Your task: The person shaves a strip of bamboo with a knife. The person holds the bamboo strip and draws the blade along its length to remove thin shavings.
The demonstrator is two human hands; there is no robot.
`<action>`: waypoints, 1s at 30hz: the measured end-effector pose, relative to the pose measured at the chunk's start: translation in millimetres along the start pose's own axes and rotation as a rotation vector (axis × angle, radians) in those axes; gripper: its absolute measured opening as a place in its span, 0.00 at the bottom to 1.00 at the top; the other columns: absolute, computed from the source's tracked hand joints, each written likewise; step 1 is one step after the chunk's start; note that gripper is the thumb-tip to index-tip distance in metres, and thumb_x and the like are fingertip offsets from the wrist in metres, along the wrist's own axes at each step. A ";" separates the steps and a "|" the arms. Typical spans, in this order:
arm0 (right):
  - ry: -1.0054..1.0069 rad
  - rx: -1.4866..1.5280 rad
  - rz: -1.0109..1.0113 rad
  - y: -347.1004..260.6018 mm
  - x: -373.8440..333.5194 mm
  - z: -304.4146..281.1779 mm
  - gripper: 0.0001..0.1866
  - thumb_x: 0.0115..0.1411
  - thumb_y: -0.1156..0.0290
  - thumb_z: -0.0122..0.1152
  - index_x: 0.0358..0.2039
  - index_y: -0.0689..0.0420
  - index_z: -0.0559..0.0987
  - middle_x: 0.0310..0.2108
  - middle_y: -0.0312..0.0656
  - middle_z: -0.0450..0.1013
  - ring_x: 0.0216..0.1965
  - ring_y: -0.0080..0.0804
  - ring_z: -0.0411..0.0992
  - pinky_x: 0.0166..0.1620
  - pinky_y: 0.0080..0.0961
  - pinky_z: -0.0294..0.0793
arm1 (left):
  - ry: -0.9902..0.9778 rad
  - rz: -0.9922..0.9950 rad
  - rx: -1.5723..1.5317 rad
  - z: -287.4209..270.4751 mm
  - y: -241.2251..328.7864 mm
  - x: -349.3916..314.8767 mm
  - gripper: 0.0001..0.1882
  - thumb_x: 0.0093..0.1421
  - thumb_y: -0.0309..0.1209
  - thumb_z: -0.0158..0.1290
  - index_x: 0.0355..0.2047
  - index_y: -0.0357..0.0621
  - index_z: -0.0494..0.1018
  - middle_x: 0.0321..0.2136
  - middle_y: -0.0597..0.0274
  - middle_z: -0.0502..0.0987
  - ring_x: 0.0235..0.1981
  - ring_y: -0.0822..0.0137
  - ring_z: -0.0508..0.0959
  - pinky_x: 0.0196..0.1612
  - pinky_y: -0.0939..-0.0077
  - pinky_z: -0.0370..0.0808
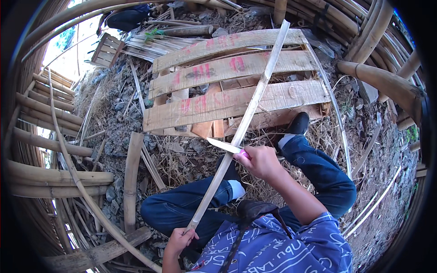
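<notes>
A long, pale bamboo strip [251, 108] slants from my lap up across a wooden pallet [200, 110] in front of me. Its lower end is gripped by my left hand [180, 241], fingers closed round it. My right hand [263, 161] is closed on the pink handle of a knife [223, 145]. The knife's pale blade lies across the strip near its middle, pointing left. Much of the handle is hidden inside my fist.
Bamboo poles [50, 178] are stacked along the left, and a thick pole [382, 82] juts in from the right. A small slatted crate [107, 50] stands at the far left. Straw and rubble cover the ground around my bent legs.
</notes>
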State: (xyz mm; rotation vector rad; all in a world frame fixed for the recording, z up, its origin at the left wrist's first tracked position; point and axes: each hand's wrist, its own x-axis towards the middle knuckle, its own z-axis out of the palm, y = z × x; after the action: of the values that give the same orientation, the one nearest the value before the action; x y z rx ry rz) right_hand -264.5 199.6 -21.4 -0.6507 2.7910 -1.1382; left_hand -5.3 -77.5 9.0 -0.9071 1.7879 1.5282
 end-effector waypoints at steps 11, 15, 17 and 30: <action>0.158 0.173 0.122 17.5 -6.4 12.4 0.21 0.58 0.51 0.55 0.21 0.57 0.77 0.17 0.50 0.72 0.20 0.48 0.73 0.24 0.40 0.71 | -0.017 -0.090 0.053 -15.7 -17.7 9.9 0.26 0.66 0.45 0.44 0.14 0.42 0.70 0.11 0.69 0.69 0.09 0.81 0.65 0.12 0.85 0.59; -0.044 0.240 -0.015 -23.1 -36.0 30.8 0.23 0.57 0.48 0.55 0.19 0.56 0.75 0.15 0.48 0.70 0.19 0.48 0.72 0.23 0.40 0.71 | -0.018 -0.081 0.105 -15.8 -11.2 12.3 0.25 0.66 0.46 0.44 0.16 0.43 0.69 0.11 0.69 0.69 0.10 0.81 0.66 0.13 0.86 0.60; -0.115 0.277 -0.071 -41.3 -46.2 34.1 0.23 0.58 0.48 0.55 0.18 0.55 0.74 0.15 0.47 0.70 0.19 0.48 0.72 0.23 0.40 0.70 | -0.007 -0.070 0.106 -12.5 -8.3 12.1 0.25 0.66 0.46 0.44 0.16 0.43 0.69 0.11 0.69 0.69 0.10 0.81 0.66 0.13 0.86 0.60; -0.078 0.015 -0.236 -26.2 -42.9 74.7 0.23 0.55 0.47 0.58 0.17 0.54 0.70 0.14 0.42 0.68 0.15 0.42 0.69 0.19 0.35 0.69 | 0.069 0.019 0.104 -0.1 -6.6 9.7 0.23 0.64 0.43 0.49 0.16 0.43 0.68 0.10 0.69 0.67 0.10 0.80 0.64 0.14 0.85 0.59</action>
State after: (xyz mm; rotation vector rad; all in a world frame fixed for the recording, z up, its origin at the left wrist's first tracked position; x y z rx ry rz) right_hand -200.5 151.2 -62.3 -1.0228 2.6923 -1.1402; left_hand -5.5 -79.3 -2.6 -0.9045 1.9107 1.4169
